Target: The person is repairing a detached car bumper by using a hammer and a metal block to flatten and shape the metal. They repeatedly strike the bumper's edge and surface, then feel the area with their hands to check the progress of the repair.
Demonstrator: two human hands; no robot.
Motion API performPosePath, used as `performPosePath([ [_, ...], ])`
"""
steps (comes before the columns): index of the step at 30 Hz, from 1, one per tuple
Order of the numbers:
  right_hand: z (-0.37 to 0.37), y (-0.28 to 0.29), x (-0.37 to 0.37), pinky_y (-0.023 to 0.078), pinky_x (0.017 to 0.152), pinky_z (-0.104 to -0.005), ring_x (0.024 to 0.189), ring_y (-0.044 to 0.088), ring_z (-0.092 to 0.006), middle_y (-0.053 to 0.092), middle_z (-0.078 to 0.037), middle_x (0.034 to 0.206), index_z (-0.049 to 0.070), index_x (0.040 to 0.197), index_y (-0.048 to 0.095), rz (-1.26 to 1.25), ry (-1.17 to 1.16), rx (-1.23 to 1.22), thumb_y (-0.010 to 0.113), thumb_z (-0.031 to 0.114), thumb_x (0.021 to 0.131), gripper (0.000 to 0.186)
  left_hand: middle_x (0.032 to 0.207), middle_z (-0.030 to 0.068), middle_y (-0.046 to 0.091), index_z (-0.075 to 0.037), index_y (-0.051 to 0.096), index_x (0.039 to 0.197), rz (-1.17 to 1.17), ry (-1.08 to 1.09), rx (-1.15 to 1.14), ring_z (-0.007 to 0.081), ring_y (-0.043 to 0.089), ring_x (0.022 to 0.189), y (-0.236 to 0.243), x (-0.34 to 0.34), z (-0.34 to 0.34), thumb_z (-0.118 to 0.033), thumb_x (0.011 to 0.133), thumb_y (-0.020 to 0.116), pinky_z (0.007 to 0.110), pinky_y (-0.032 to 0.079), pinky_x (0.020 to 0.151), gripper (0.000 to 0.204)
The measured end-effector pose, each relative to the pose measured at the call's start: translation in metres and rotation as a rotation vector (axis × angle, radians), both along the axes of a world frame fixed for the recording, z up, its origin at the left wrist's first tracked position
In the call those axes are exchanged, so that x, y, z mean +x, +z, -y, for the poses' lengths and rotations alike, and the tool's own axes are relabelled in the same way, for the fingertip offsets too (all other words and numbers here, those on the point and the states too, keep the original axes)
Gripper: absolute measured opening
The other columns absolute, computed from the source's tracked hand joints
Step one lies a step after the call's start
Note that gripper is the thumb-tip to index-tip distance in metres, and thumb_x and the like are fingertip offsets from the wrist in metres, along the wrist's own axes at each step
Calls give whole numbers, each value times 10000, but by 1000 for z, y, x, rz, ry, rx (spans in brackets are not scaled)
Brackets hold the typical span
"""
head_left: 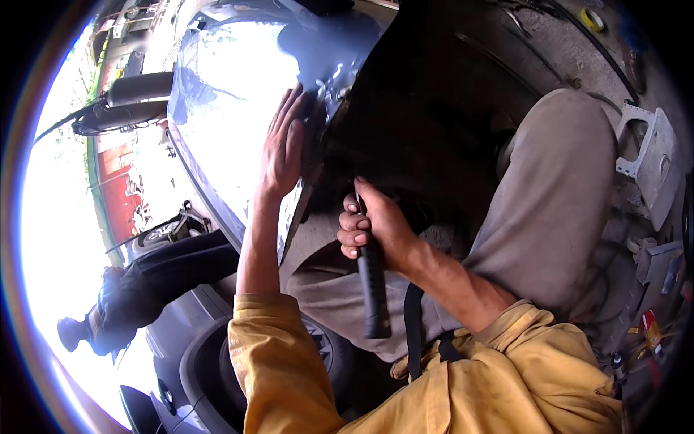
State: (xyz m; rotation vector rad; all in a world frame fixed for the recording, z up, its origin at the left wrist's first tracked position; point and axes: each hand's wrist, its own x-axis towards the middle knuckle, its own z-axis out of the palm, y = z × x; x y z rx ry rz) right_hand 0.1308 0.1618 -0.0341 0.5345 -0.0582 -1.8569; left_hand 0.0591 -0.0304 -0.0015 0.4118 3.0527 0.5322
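My left hand lies flat on a shiny silver-blue car body panel, its fingers stretched out toward the far end. Bright light washes out much of the panel's surface. Close to the panel's right edge, my right hand is wrapped round a black-handled tool. The handle is ribbed and points down toward my lap. A bit of thin metal shaft shows by the thumb, but the working end is lost against the dark underside, so its kind is unclear.
Left of the panel, a person in dark clothes bends near a grey car. Two dark cylinders are at the far left. A white plastic stool stands right of my knee. Cables and a yellow tape roll lie at the far right.
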Motion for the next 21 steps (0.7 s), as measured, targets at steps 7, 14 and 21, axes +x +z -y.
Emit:
performPosePath([
  [7, 4, -25, 5, 380, 459, -300, 411, 358, -92, 312, 65, 518, 150, 757, 377, 265, -180, 237, 354, 420, 934, 324, 1414, 140, 377, -26, 446, 1313, 2, -12, -58, 312, 260, 1357, 2, 1, -9, -261, 976, 271, 397, 235, 1099, 447],
  [14, -2, -23, 8, 353, 420, -261, 395, 335, -70, 278, 59, 511, 138, 761, 380, 5, 43, -33, 415, 488, 932, 391, 1396, 139, 403, -25, 472, 1290, 27, -43, -17, 313, 283, 1349, 8, -2, -6, -273, 964, 291, 406, 247, 1093, 448],
  [21, -10, -67, 0, 355, 462, -231, 455, 377, -41, 345, 75, 534, 166, 737, 397, 301, -189, 306, 377, 393, 946, 310, 1404, 151, 391, -17, 459, 1305, 5, -45, -12, 319, 288, 1346, 3, 20, 8, -283, 955, 275, 408, 228, 1100, 476],
])
